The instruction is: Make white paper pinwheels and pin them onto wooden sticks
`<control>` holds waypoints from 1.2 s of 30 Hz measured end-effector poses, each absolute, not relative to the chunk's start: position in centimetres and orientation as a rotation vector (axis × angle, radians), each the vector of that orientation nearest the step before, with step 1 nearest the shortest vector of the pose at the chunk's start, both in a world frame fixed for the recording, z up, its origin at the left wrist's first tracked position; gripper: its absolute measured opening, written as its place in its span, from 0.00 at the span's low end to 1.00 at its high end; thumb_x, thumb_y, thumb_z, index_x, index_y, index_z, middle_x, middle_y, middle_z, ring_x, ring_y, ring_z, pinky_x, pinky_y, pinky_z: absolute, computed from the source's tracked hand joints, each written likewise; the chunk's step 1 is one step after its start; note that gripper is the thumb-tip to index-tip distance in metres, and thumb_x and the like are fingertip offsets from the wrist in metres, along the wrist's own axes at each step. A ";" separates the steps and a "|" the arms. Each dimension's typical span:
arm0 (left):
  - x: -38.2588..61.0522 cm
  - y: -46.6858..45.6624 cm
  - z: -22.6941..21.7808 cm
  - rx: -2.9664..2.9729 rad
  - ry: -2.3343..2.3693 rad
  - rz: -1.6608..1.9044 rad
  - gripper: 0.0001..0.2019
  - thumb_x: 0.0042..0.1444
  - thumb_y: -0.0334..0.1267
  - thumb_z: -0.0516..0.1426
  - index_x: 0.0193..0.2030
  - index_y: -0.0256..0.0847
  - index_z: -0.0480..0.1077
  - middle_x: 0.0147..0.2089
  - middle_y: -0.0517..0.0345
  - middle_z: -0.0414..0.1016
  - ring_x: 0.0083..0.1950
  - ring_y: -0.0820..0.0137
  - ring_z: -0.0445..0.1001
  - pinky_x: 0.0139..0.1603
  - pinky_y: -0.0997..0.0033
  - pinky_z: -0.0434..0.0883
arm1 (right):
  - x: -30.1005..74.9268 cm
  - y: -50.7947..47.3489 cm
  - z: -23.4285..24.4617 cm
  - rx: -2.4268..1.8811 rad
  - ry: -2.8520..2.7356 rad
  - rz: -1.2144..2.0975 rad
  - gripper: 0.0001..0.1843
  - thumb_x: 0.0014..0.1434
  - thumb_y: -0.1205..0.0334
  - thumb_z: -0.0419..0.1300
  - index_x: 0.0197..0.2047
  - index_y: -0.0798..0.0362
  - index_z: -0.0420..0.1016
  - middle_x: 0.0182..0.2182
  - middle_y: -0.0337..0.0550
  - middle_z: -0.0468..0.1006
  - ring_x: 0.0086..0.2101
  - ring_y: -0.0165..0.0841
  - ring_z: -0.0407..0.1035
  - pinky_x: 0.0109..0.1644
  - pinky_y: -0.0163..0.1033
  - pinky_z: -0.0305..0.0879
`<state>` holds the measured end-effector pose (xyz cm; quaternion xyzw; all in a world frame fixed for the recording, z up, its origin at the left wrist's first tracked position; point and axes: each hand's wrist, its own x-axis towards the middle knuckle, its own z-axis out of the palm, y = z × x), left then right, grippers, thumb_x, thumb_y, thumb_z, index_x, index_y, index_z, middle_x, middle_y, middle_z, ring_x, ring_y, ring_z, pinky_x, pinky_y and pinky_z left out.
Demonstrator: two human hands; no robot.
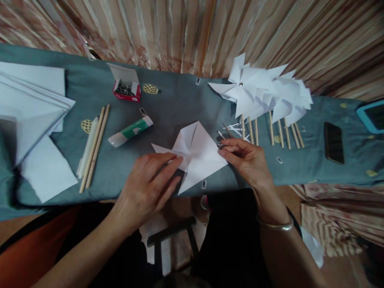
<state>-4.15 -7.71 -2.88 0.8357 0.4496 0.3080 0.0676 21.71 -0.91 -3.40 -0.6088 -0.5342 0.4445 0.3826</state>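
Observation:
A folded white paper pinwheel shape (196, 154) lies flat on the grey-blue cloth near the table's front edge. My left hand (148, 186) rests on its left side, fingers stretched forward and pressing down near the centre. My right hand (244, 158) is at the paper's right edge, fingers curled together in a pinch on the paper flap. A thin bangle sits on my right wrist.
Several finished white pinwheels on wooden sticks (264, 94) lie at the back right. A glue stick (130, 131), a red box of pins (126, 89), wooden sticks (94, 148), white paper sheets (30, 116), a dark phone (333, 143) and a blue-edged tablet (372, 116) share the cloth (177, 100).

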 end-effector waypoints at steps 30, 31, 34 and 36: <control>-3.7 -9.2 -4.0 2.646 1.227 0.777 0.06 0.60 0.25 0.56 0.44 0.30 0.70 0.40 0.46 0.77 0.38 0.63 0.74 0.37 0.62 0.76 | 21.1 -3.9 -3.0 -1.236 -2.088 1.169 0.20 0.56 0.72 0.59 0.49 0.44 0.78 0.50 0.41 0.79 0.52 0.35 0.72 0.59 0.47 0.67; -3.8 -9.2 -4.0 2.640 1.238 0.795 0.06 0.59 0.25 0.56 0.44 0.30 0.70 0.40 0.47 0.77 0.38 0.63 0.74 0.36 0.62 0.76 | 21.0 -4.0 -3.0 -1.230 -2.074 1.183 0.18 0.56 0.70 0.61 0.48 0.43 0.79 0.49 0.40 0.79 0.51 0.35 0.72 0.58 0.47 0.68; -4.0 -9.3 -3.9 2.640 1.238 0.784 0.06 0.61 0.26 0.55 0.43 0.31 0.71 0.40 0.48 0.77 0.38 0.64 0.75 0.36 0.62 0.77 | 20.6 -4.1 -3.1 -1.204 -2.026 1.215 0.12 0.57 0.66 0.64 0.44 0.44 0.81 0.45 0.40 0.81 0.47 0.35 0.74 0.55 0.46 0.70; -4.0 -9.4 -3.8 2.644 1.243 0.759 0.06 0.61 0.27 0.55 0.43 0.31 0.72 0.40 0.48 0.78 0.38 0.64 0.75 0.36 0.62 0.77 | 20.3 -4.1 -3.2 -1.189 -1.983 1.242 0.09 0.58 0.64 0.64 0.41 0.44 0.82 0.43 0.40 0.81 0.46 0.35 0.75 0.53 0.45 0.71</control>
